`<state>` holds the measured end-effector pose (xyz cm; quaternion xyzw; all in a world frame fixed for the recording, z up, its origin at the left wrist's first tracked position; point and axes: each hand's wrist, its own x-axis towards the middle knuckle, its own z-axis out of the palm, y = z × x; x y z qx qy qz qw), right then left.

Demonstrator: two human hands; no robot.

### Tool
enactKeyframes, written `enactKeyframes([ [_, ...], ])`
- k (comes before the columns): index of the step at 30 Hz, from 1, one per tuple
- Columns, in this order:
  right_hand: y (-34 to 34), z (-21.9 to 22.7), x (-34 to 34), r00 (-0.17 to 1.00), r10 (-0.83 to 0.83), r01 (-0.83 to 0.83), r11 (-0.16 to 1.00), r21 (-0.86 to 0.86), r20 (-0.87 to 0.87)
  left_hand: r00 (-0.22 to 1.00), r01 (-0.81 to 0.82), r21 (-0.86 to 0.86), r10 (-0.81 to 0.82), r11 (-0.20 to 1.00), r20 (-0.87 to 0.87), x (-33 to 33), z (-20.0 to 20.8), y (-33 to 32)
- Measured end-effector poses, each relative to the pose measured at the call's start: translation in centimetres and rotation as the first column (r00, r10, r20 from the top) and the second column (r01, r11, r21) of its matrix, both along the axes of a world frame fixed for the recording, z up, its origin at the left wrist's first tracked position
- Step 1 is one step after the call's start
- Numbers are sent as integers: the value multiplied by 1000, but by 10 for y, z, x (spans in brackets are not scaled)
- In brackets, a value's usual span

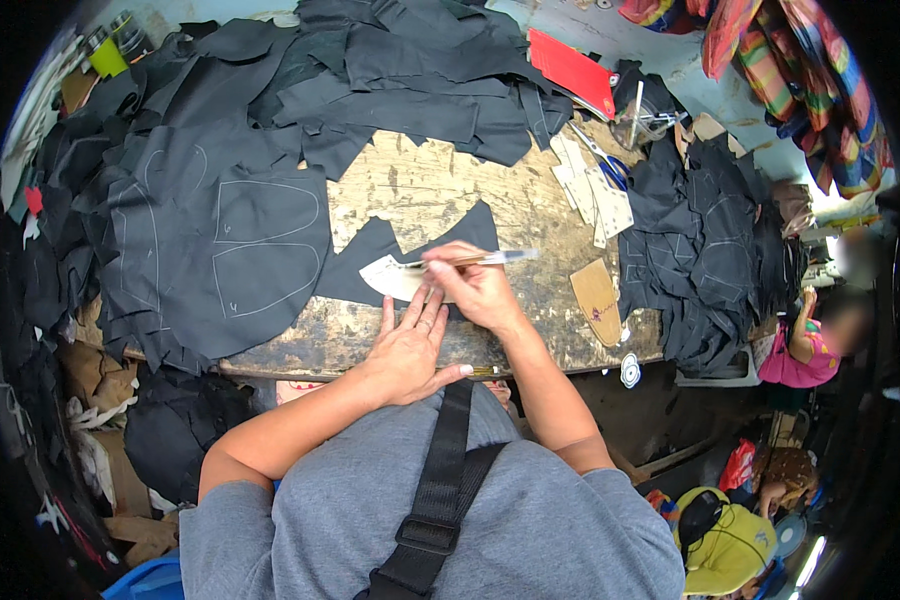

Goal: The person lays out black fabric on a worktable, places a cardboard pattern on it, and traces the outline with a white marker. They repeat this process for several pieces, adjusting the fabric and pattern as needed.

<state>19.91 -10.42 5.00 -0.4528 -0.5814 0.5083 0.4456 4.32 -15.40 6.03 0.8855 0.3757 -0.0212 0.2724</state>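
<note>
My right hand [475, 290] is closed around a pen [495, 257], its tip over a curved white paper pattern [382, 276]. The pattern lies on a dark scrap of material [355, 262] with a notched, pointed outline. My left hand [410, 348] rests flat with fingers spread, its fingertips at the pattern's near edge and the dark scrap. Part of the pattern is hidden beneath my hands. To the left lies a large dark sheet [270, 215] with white outlines drawn on it.
Dark material is heaped at the back [410, 70], with another pile [705, 250] at right. Scissors [610, 165], pale pattern pieces [592, 195], a brown pattern [596, 302] and a red folder [572, 73] lie on the worn wooden table [420, 185]. Other people sit at far right.
</note>
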Motion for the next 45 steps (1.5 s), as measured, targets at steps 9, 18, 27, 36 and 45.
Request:
enactKeyframes([
  [9,13,10,-21,887,287,-341,936,93,363,977,95,-5,-94,995,-193,6,8,0],
  [18,29,-1,-60,917,131,-267,903,336,377,980,128,-16,-129,992,-149,2,4,4],
  [27,27,7,-73,932,1,-110,954,280,362,989,120,90,-110,989,-103,1,4,4],
  [36,25,7,-56,873,-204,155,977,144,443,988,88,-7,-88,996,-127,5,7,10],
  [45,16,12,-41,864,-165,76,977,201,476,991,76,-26,-78,997,-108,6,14,15],
])
